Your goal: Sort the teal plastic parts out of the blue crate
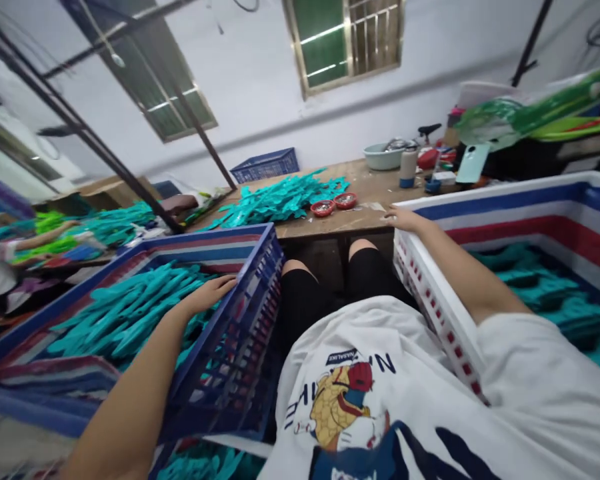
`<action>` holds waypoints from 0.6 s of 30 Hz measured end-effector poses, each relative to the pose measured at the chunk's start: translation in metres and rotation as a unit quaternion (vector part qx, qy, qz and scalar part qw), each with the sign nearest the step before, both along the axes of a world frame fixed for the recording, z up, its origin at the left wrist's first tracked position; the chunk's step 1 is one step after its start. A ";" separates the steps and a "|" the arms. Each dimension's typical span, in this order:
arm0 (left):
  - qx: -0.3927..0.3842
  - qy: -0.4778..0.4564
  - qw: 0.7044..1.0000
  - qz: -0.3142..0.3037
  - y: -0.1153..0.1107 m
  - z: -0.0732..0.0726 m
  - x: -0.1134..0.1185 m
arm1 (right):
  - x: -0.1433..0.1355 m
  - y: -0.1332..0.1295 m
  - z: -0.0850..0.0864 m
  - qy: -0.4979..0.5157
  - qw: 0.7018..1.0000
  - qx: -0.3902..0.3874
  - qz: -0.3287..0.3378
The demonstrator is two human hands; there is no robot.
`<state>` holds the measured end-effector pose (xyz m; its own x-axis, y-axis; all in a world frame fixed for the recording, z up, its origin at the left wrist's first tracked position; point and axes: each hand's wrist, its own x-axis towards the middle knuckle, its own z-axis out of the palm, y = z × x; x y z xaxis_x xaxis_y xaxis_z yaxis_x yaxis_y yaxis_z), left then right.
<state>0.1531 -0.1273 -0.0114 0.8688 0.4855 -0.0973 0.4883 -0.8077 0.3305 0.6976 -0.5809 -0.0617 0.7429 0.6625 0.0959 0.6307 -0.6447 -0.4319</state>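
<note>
My left hand (209, 295) lies at the inner side of the blue crate (273, 250), fingers stretched out and their tips at its rim. Beneath and beside that hand is a heap of long, flat teal pieces (135, 310), inside the crate's striped lining. On my other side, my right hand (406, 219) rests over the near corner of the white crate (425, 280), its fingers extended past the rim. Folded-looking teal pieces (545, 287) lie deep in that crate. Neither hand holds a loose piece.
Ahead, a wooden table (370, 183) bears a teal pile (285, 197), two small red dishes (323, 209), a light basin (383, 157), a bottle (408, 167) and a phone (473, 163). Another blue crate (265, 165) stands behind. At far left, a co-worker's arm (45, 237) reaches over green pieces.
</note>
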 end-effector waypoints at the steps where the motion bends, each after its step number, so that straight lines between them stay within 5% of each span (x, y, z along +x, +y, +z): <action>1: 0.001 -0.003 1.000 0.005 0.003 -0.001 0.001 | 0.000 0.000 0.001 0.006 1.000 0.000 0.001; 18: 0.000 0.006 1.000 0.021 0.009 0.002 0.006 | 0.013 0.005 -0.003 0.020 0.999 0.040 0.023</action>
